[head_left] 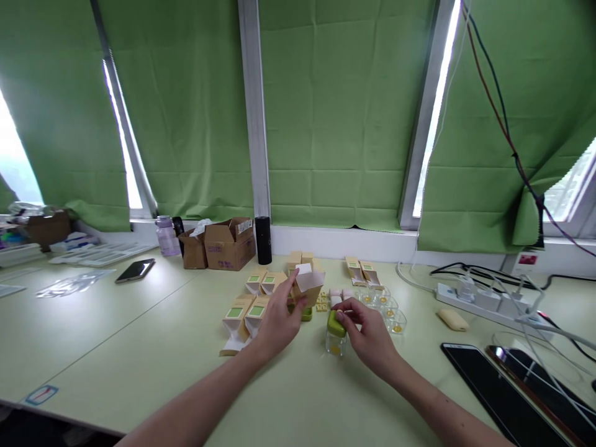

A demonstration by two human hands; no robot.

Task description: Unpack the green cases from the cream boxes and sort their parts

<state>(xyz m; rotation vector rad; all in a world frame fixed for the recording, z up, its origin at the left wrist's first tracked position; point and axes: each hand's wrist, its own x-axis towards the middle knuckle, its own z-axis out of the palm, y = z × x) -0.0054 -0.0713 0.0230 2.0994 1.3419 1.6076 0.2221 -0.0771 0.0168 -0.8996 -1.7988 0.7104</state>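
My left hand (284, 313) is closed around a small tan cardboard box (307, 292), whose white inner flap stands open at the top. In my right hand (364, 326), fingers pinch the green lid (336, 324) of a small clear jar (335, 343) with something yellow at its bottom. The jar is upright, at or just above the table. Behind it are several pale pink-white pieces (344, 293) and small yellow squares (321, 302). Several clear cups (395, 321) with yellow bottoms stand right of them. A green lid (306, 314) lies partly hidden behind my left hand.
Several matching boxes (237, 313) lie left of my hands, with more (363, 272) at the back. Brown cartons (230, 243) and a black bottle (263, 240) stand by the wall. Phones (493, 388), a power strip (488, 304) and loose cables occupy the right side.
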